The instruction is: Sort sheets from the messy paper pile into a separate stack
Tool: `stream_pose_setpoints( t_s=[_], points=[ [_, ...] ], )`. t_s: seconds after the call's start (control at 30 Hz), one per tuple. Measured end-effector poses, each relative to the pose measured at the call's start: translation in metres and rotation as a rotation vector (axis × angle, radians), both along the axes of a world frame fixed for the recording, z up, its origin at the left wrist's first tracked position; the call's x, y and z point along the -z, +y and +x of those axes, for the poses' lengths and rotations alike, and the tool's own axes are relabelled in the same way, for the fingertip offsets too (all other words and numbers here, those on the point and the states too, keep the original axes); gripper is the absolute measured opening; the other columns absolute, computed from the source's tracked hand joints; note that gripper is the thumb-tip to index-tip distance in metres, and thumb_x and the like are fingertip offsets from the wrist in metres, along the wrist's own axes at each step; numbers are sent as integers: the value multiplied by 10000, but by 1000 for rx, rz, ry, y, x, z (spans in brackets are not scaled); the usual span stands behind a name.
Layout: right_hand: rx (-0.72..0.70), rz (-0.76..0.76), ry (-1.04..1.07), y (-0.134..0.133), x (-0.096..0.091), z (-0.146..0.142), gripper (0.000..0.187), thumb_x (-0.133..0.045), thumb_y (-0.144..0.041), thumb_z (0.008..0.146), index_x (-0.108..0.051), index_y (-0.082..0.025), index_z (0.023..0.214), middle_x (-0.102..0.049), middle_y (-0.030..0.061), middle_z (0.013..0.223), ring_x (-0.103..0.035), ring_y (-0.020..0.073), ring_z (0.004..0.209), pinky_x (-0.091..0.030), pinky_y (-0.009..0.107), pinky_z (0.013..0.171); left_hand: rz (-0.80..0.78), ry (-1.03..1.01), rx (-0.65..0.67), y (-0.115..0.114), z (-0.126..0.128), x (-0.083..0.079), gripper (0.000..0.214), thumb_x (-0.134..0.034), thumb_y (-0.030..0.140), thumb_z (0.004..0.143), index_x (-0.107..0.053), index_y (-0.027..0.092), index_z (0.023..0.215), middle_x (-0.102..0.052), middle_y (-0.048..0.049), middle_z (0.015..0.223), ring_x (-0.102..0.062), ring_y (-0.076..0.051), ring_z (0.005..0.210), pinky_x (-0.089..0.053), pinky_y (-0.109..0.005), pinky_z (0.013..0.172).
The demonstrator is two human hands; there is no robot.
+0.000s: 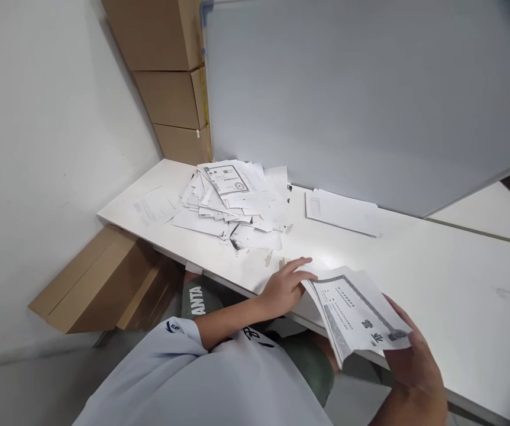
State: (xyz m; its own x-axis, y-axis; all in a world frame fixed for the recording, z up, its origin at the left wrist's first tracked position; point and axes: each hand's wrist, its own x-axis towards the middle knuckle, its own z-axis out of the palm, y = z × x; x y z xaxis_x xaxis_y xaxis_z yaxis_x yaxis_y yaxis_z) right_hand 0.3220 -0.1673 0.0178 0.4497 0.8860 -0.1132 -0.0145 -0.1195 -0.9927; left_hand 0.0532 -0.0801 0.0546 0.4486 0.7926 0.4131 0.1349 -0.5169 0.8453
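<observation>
A thin stack of printed certificate sheets [355,310] with dark ornate borders lies at the near edge of the white desk [450,278]. My right hand [410,358] grips its near corner, fingers curled round the paper. My left hand [287,287] rests at the stack's left edge, fingers stretched out flat and touching the top sheet's corner. A messy pile of loose papers [237,204] lies farther back on the left of the desk.
A small separate pile of white sheets [344,213] lies by the large whiteboard [361,94] leaning at the desk's back. Cardboard boxes [170,83] are stacked in the corner. Flat cardboard [99,281] leans on the floor by the left wall.
</observation>
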Motion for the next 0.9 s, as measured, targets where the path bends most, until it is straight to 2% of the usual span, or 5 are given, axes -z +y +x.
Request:
stream_pose_setpoints(
  t_s=[0.17, 0.3, 0.43, 0.6, 0.9],
  points=[
    [46, -108, 101, 3, -7, 12, 696, -871, -360, 523, -668, -296, 1185, -651, 55, 1148, -638, 226, 911, -520, 269, 592, -567, -280, 22, 13, 23, -17, 258, -489, 245, 948, -620, 281, 1168, -410, -44, 1532, -512, -246, 1325, -568, -366, 955],
    [256, 93, 126, 12, -1, 3, 611, -860, -312, 522, -671, -260, 1101, -640, 9, 995, -613, 175, 871, -521, 260, 657, -789, -415, -2, 19, 37, -13, 455, -280, 392, 1032, -257, 369, 1486, -328, -15, 1586, -436, -213, 1392, -475, -396, 1081],
    [491, 247, 143, 18, 9, -11, 455, -829, -264, 503, -666, -216, 925, -608, -21, 846, -590, 172, 848, -509, 287, 701, -675, -282, 52, 9, 39, -11, 582, -249, 568, 1002, -168, 335, 1529, -334, -56, 1581, -281, -275, 1474, -336, -477, 1169],
    [720, 414, 67, 7, 17, -6, 300, -773, -208, 541, -590, -211, 778, -517, -39, 743, -529, 157, 754, -461, 285, 644, -292, -9, 249, 4, 33, -20, 938, -614, 667, 810, -190, 233, 1525, -234, -157, 1604, -266, -369, 1462, -292, -499, 1172],
    [578, 425, -14, 14, 22, -4, 238, -700, -154, 582, -578, -225, 774, -577, -29, 725, -571, 187, 750, -474, 363, 782, -189, 79, 175, 10, 48, -6, 442, -619, 294, 859, -415, 239, 1247, -624, -96, 1222, -583, -254, 1180, -503, -372, 902]
  ],
)
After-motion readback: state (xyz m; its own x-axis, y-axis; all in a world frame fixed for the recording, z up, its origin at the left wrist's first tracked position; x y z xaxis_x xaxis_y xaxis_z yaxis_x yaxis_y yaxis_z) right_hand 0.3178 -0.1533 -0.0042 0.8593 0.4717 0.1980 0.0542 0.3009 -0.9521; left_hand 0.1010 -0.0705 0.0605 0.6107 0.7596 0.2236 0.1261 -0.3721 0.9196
